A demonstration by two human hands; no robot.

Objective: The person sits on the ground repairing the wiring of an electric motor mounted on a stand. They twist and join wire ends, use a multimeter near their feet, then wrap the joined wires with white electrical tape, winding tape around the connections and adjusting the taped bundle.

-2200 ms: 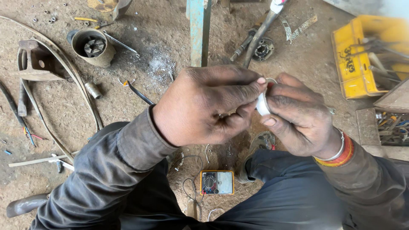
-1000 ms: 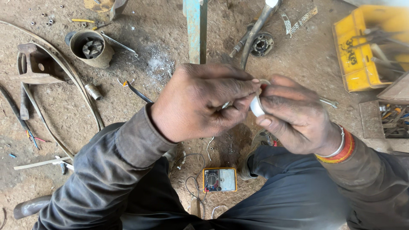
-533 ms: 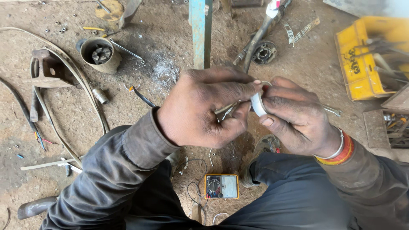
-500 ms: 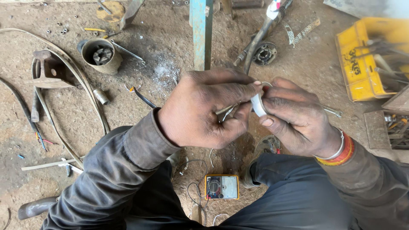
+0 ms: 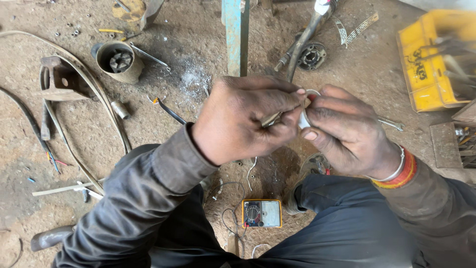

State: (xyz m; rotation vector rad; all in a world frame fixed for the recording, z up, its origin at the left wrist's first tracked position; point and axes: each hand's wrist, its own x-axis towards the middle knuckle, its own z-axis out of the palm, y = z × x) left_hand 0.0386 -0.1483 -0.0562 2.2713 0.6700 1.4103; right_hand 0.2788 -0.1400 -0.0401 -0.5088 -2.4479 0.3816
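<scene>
Both my hands meet in the middle of the view, above a dirt floor. My right hand [image 5: 347,131] pinches a small white ring-shaped part [image 5: 304,119] between thumb and fingers. My left hand [image 5: 243,121] is closed on a thin metal tool [image 5: 271,119] whose tip reaches the white part. Most of the part and the tool are hidden by my fingers. My dark sleeves and trousers fill the lower view.
A yellow-cased meter [image 5: 262,213] with wires lies on the ground between my legs. A metal can [image 5: 119,60], a bracket [image 5: 59,82] and hoses lie at left. A blue post [image 5: 236,34] stands ahead. A yellow toolbox [image 5: 436,64] is at right, a wrench [image 5: 391,123] near it.
My hands stay pressed together on the white part with only small finger shifts. The view has drifted slightly.
</scene>
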